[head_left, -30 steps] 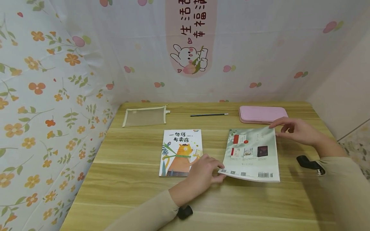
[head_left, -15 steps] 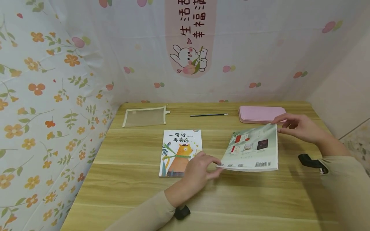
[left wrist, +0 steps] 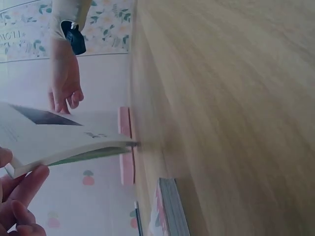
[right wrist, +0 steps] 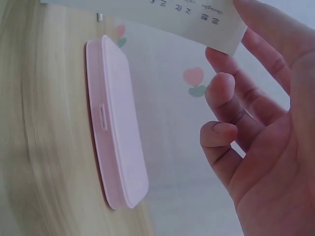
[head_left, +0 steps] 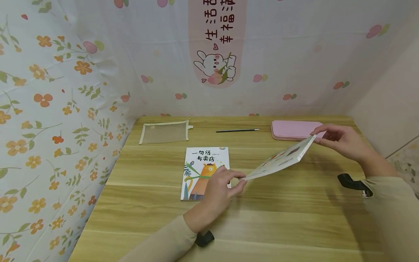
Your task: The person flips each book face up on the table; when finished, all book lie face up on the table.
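Note:
A thin magazine (head_left: pixel 279 160) with a pale green cover is tilted above the table, its right side raised high and its left side low. My left hand (head_left: pixel 217 191) pinches the lower left corner between thumb and fingers. At the upper right corner, my right hand (head_left: pixel 345 143) pinches the edge; in the right wrist view the magazine's corner (right wrist: pixel 197 22) sits between thumb and index finger, with the other fingers loosely bent. A picture book (head_left: pixel 201 174) with an orange cartoon animal lies flat, partly covered by my left hand.
Along the back of the wooden table (head_left: pixel 137 218) lie a mesh zip pouch (head_left: pixel 165 133), a black pencil (head_left: pixel 237 130) and a pink pencil case (head_left: pixel 292 129). My right hand overlaps the case's right end in the head view. Patterned cloth (head_left: pixel 278 72) hangs behind.
The magazine has risen off the table and turned up toward edge-on, its right side lifting most. My right hand moved up; my left hand shifted slightly left with its corner.

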Motion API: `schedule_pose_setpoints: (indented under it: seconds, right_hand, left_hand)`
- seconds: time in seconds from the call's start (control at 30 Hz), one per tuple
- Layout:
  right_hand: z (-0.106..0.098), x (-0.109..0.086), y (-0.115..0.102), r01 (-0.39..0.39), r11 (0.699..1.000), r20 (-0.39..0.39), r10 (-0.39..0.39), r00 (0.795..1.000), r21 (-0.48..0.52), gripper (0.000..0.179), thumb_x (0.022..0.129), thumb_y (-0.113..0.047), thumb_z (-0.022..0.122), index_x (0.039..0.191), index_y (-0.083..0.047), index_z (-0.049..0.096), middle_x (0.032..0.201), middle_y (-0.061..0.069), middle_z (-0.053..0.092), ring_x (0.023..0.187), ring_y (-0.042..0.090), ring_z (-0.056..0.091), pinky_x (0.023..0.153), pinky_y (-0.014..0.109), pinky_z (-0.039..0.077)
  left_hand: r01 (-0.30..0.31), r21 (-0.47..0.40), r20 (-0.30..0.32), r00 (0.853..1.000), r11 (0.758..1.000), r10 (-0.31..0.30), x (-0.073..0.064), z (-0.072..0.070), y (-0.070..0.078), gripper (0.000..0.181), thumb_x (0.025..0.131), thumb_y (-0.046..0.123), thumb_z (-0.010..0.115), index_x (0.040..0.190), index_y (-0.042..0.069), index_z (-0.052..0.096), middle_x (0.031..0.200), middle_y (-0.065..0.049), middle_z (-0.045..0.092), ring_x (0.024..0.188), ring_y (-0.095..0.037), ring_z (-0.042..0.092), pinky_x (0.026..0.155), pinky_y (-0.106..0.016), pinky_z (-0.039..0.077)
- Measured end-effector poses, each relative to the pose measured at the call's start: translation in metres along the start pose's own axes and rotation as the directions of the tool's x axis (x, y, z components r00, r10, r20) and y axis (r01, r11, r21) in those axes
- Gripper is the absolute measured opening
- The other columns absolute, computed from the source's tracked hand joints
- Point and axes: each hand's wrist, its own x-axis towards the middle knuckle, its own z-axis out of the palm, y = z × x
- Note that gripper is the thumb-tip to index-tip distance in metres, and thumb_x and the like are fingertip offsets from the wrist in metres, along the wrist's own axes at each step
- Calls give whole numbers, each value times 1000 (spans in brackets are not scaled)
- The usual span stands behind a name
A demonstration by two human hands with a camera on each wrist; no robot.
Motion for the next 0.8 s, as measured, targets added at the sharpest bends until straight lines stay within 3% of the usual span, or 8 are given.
schedule_pose_setpoints:
  seconds: [0.13,0.33,0.47,0.6,0.67,0.8]
  right_hand:
    - [-1,1,-4,-52,999,-12,52,999,11,24,91,5,74,112,-4,72,81,-4,69,65,8,61,59,19,47]
    - [1,3,-9,-91,996,-9,91,996,-16,19,94,-1,72,113,-3,71,79,-2,66,66,10,61,63,18,49]
    - [3,3,-11,-128,990,1,128,992,-59,16,97,-9,71,113,-5,70,82,2,64,69,13,57,61,22,45]
    - [5,2,-12,-156,984,14,158,987,-90,17,98,-13,71,114,-6,71,85,-2,62,72,16,54,60,26,42]
    - [6,1,-12,-162,981,22,165,986,-102,17,98,-15,71,113,-7,71,87,-4,62,73,17,53,59,27,41]
    - [7,0,-12,-159,981,39,164,986,-109,16,99,-19,71,111,-9,72,89,-3,63,74,18,52,60,27,41]
  left_hand:
    - [36,-64,-14,999,997,-37,2,-2,1,8,91,18,79,97,13,80,91,5,79,74,-14,52,65,-15,42]
    - [119,-153,-7,993,981,-121,3,0,-1,7,93,16,77,97,11,80,85,2,76,67,-17,45,58,-14,33]
    - [188,-213,5,982,959,-191,3,3,-3,7,94,16,77,97,10,80,75,2,66,65,-16,44,58,-16,32]
    - [257,-267,24,965,929,-260,2,3,-5,7,93,15,77,97,10,79,75,3,66,65,-11,41,58,-17,37]
    - [275,-289,24,960,917,-280,2,4,-6,7,92,14,77,97,9,79,78,1,69,66,-13,42,55,-17,41]
    - [279,-287,3,957,916,-291,3,5,-8,9,90,12,79,98,7,78,81,-1,72,66,-19,44,57,-16,38]
